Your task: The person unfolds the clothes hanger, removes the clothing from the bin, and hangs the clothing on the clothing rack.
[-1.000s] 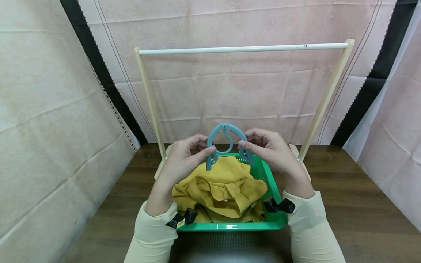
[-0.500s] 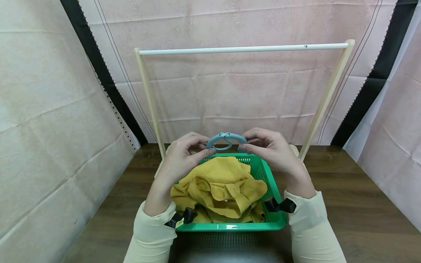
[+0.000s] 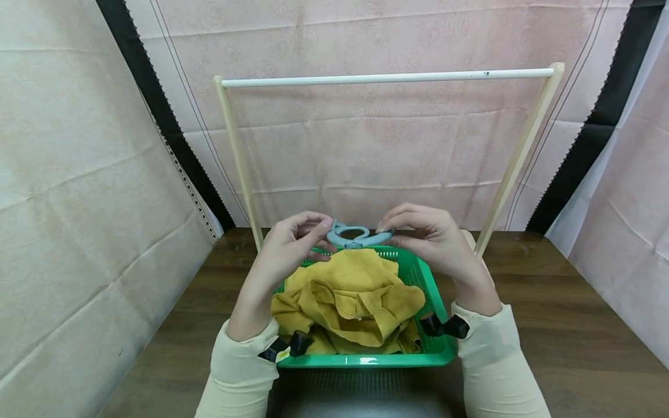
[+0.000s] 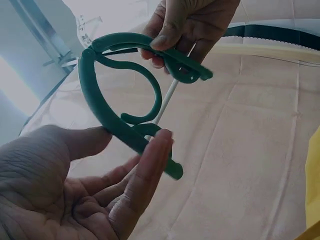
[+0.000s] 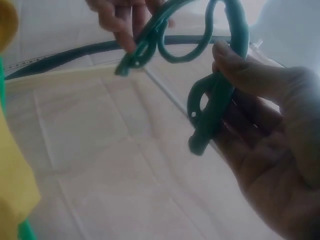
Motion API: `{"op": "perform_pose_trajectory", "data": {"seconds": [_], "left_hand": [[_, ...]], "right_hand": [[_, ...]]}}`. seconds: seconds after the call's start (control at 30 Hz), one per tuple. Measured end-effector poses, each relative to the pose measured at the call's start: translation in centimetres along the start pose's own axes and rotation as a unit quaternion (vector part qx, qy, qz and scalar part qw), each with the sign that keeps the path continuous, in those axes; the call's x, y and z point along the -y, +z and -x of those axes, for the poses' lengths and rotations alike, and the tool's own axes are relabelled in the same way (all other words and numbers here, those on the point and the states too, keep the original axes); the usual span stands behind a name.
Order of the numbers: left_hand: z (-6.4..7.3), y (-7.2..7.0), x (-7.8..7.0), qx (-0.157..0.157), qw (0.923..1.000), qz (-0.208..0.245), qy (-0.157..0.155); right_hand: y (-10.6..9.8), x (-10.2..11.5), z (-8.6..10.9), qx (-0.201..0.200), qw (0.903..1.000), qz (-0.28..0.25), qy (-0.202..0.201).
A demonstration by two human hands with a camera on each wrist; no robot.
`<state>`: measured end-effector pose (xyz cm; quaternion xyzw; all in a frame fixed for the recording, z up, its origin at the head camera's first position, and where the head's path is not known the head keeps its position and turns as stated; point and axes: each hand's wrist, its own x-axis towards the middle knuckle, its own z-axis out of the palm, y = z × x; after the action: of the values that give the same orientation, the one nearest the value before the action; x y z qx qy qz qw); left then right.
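Note:
A blue folding hanger point(image 3: 355, 237) is stretched between my two hands above the basket, lying nearly flat in the head view. My left hand point(image 3: 286, 249) holds one of its arms between thumb and fingers; in the left wrist view that folding hanger point(image 4: 97, 95) looks dark green. The other arm is pinched by my right hand point(image 3: 431, 237). From the right wrist, the folding hanger point(image 5: 218, 107) shows its curved hook between the two bent arms. Below, crumpled yellow clothing point(image 3: 350, 302) fills much of the green basket point(image 3: 366, 360).
Behind the basket stands a rack with a white horizontal rail point(image 3: 387, 78) and cream side posts point(image 3: 520, 157). It rests on a dark wooden table point(image 3: 554, 325). Pale cloth point(image 3: 376, 151) hangs at the back and both sides.
The hanger has tipped from upright to nearly flat, with its hinge swinging down towards me. My left fingers have shifted on its arm, and my right fingers have moved a little.

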<state>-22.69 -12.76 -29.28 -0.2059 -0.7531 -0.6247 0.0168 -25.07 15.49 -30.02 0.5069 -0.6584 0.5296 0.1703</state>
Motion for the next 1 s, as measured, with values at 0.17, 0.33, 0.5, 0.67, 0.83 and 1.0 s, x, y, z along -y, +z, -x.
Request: {"op": "perform_pose_trajectory", "data": {"seconds": [0.17,0.33,0.5,0.67,0.83,1.0], "left_hand": [[-0.04,0.18,-0.12,-0.012,0.9997,0.021,0.003],[-0.09,0.41,-0.26,-0.035,0.998,0.051,0.016],[-0.17,0.32,-0.32,-0.061,0.9945,0.08,0.029],[-0.1,0.4,-0.22,-0.047,0.9953,0.069,0.049],[-0.04,0.66,-0.08,-0.016,0.9973,0.013,0.071],[0.06,0.73,-0.05,-0.004,0.9964,-0.032,0.079]], "right_hand": [[0.13,-0.34,-0.19,0.025,0.9992,-0.001,-0.03],[0.28,-0.57,-0.41,0.028,0.9972,0.065,-0.024],[0.47,-0.48,-0.47,0.006,0.9979,0.059,0.025],[0.51,-0.25,-0.28,-0.049,0.9946,-0.015,0.09],[0.77,0.05,-0.48,-0.101,0.9791,-0.07,0.162],[1.0,0.2,-0.53,-0.103,0.9762,-0.052,0.184]]}}
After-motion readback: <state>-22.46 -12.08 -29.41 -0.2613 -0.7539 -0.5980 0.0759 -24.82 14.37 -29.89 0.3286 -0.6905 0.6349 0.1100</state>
